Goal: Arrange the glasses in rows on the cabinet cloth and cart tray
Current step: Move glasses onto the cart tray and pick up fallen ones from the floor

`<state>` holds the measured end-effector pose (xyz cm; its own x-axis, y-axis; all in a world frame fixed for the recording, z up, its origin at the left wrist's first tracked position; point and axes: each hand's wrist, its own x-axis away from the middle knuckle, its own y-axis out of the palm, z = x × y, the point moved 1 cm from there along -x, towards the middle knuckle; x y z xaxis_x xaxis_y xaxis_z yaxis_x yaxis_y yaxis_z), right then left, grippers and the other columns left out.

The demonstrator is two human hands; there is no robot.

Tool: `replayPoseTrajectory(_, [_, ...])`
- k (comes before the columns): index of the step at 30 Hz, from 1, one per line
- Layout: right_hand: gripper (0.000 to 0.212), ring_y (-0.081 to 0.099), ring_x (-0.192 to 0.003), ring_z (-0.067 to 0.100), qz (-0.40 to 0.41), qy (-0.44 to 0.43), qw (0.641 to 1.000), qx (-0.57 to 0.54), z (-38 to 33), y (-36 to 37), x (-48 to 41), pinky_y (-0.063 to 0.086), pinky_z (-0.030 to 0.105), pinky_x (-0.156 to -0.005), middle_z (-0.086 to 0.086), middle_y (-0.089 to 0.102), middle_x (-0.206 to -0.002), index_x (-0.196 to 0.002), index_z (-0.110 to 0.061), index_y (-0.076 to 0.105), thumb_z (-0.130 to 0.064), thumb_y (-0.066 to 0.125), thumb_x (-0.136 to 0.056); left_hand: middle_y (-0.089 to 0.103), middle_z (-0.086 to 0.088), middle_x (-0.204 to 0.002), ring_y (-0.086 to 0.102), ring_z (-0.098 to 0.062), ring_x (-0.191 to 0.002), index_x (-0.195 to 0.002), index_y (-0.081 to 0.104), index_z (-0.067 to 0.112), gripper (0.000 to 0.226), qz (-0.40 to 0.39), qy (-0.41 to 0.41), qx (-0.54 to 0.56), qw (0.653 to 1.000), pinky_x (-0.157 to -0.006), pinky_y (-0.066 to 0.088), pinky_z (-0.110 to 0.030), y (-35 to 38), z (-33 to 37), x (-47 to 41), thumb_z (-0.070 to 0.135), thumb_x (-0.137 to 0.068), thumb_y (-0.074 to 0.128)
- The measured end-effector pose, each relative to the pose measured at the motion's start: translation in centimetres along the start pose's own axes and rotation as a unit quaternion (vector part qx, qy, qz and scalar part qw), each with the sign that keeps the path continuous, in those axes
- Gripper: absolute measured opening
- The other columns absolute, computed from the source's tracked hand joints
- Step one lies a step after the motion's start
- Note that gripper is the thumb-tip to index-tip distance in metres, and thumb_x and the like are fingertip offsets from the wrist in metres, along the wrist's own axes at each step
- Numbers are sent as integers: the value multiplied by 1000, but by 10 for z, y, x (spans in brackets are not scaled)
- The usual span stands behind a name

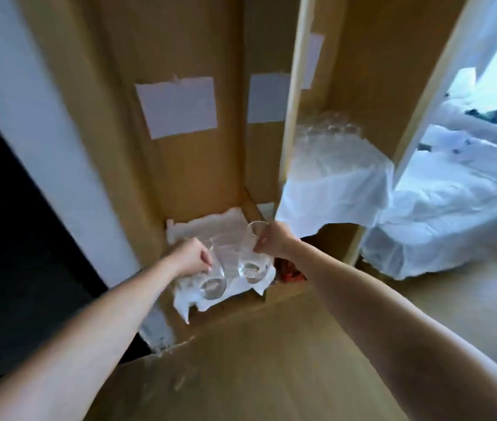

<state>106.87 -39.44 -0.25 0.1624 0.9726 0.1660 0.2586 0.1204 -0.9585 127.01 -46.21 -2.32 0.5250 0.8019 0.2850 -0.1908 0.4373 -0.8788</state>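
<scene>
My left hand (189,257) grips the rim of a clear drinking glass (214,284) whose base sits low over the white cloth (207,229) on the bottom cabinet shelf. My right hand (271,242) pinches the rim of a second clear glass (251,265) just to the right of the first. Both glasses stand upright, side by side, near the cloth's front edge. I cannot tell whether their bases touch the cloth. Higher up on the right, several glasses (323,141) stand grouped on another white cloth (332,192) that hangs over a shelf edge.
The wooden cabinet has tall side walls (125,147) and a vertical divider (289,117), with paper sheets (177,106) taped to its back. A red object (289,270) lies in the lower right compartment. Plastic-covered items (441,202) fill the right side over the wooden floor (271,360).
</scene>
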Motion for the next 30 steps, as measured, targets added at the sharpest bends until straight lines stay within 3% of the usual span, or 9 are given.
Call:
replayPoseTrajectory(2, [31, 61, -102, 28, 17, 34, 999, 19, 78, -22, 14, 39, 25, -63, 9, 66, -108, -108, -10, 66, -32, 51, -91, 64, 19, -67, 67, -8, -83, -60, 67, 32, 19, -4, 35, 1, 999, -76, 51, -22, 11, 75, -35, 23, -73, 77])
replayPoseTrajectory(6, [39, 62, -99, 25, 68, 120, 990, -1, 229, -61, 51, 45, 27, -70, 5, 67, -105, -105, -12, 66, -43, 50, -88, 66, 14, -74, 66, -13, -85, -59, 59, 32, 19, 38, 107, -20, 993, -79, 54, -29, 40, 236, -92, 23, -71, 69])
replayPoseTrajectory(9, [26, 60, -84, 21, 85, 210, 973, -43, 326, -82, 88, 38, 24, -56, 7, 66, -91, -83, -12, 64, -36, 54, -83, 67, 10, -85, 63, -17, -87, -71, 55, 29, 11, 49, 166, -13, 985, -74, 49, -28, 64, 343, -120, 28, -70, 65])
replayPoseTrajectory(13, [19, 59, -85, 20, 151, 295, 938, -96, 430, -99, 145, 29, 18, -51, 6, 66, -87, -79, -13, 64, -25, 52, -85, 64, 11, -86, 60, -15, -85, -80, 60, 26, 12, 23, 238, -41, 970, -68, 43, -25, 93, 461, -151, 30, -73, 69])
replayPoseTrajectory(15, [20, 62, -84, 19, 194, 335, 915, -112, 480, -96, 167, 46, 21, -64, 5, 70, -84, -81, -9, 72, -25, 58, -80, 64, 10, -85, 60, -14, -84, -80, 61, 24, 11, 12, 279, -63, 958, -67, 44, -26, 112, 512, -171, 27, -73, 69])
replayPoseTrajectory(17, [17, 66, -85, 17, 245, 383, 876, -160, 524, -94, 189, 53, 26, -77, 6, 74, -87, -83, -11, 76, -23, 66, -75, 64, 11, -84, 59, -14, -83, -79, 60, 24, 11, -5, 319, -77, 945, -67, 44, -27, 135, 560, -196, 26, -72, 68])
replayPoseTrajectory(21, [11, 60, -72, 8, 288, 447, 824, -196, 611, -98, 215, 45, 17, -62, 4, 74, -84, -83, -14, 77, -20, 71, -76, 62, 11, -85, 58, -13, -84, -75, 59, 28, 10, -52, 383, -110, 916, -67, 45, -26, 186, 658, -252, 27, -73, 69])
replayPoseTrajectory(23, [12, 63, -79, 13, 293, 480, 805, -188, 662, -98, 218, 41, 18, -66, 4, 73, -87, -85, -15, 77, -22, 72, -77, 62, 12, -85, 58, -11, -84, -75, 59, 28, 10, -75, 416, -118, 899, -63, 42, -24, 212, 707, -284, 25, -75, 68])
replayPoseTrajectory(30, [8, 66, -89, 16, 293, 606, 701, -234, 825, -111, 194, 53, 27, -82, 1, 73, -87, -81, -14, 77, -16, 70, -77, 59, 15, -81, 59, -9, -82, -66, 59, 32, 15, -119, 538, -166, 818, -71, 51, -27, 268, 896, -397, 29, -76, 70])
